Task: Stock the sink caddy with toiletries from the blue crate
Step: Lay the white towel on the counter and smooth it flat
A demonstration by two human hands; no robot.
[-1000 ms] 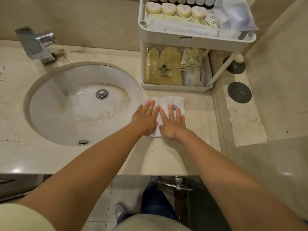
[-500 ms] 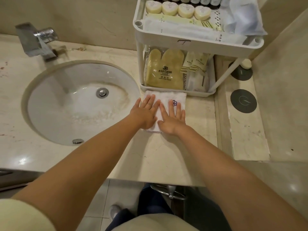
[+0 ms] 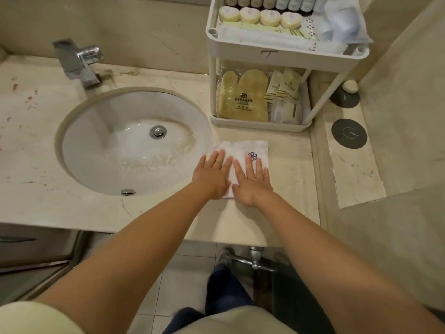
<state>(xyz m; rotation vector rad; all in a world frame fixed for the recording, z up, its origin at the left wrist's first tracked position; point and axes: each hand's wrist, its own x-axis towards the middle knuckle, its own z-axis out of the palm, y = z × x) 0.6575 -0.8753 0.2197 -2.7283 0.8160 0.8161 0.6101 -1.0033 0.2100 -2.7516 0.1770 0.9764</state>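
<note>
A white two-tier sink caddy [image 3: 284,54] stands on the counter right of the basin. Its top shelf holds round soaps [image 3: 260,16], small bottles and flat white packets. Its bottom shelf holds a yellow bath mitt [image 3: 242,96] and sachets [image 3: 284,89]. In front of the caddy lies a folded white towel [image 3: 243,147] with a small blue flower mark. My left hand [image 3: 213,175] and my right hand [image 3: 252,180] press flat on the towel, fingers straight, side by side. No blue crate is in view.
The round basin [image 3: 101,150] and chrome faucet [image 3: 77,60] lie to the left. Two dark round discs [image 3: 349,133] sit on a ledge to the right, one with a small soap [image 3: 350,86] on it. A wall rises on the right. My legs show below the counter's front edge.
Both hands stay flat on the towel. The hands and towel now sit slightly farther from the caddy's base than half a second ago; the camera has shifted.
</note>
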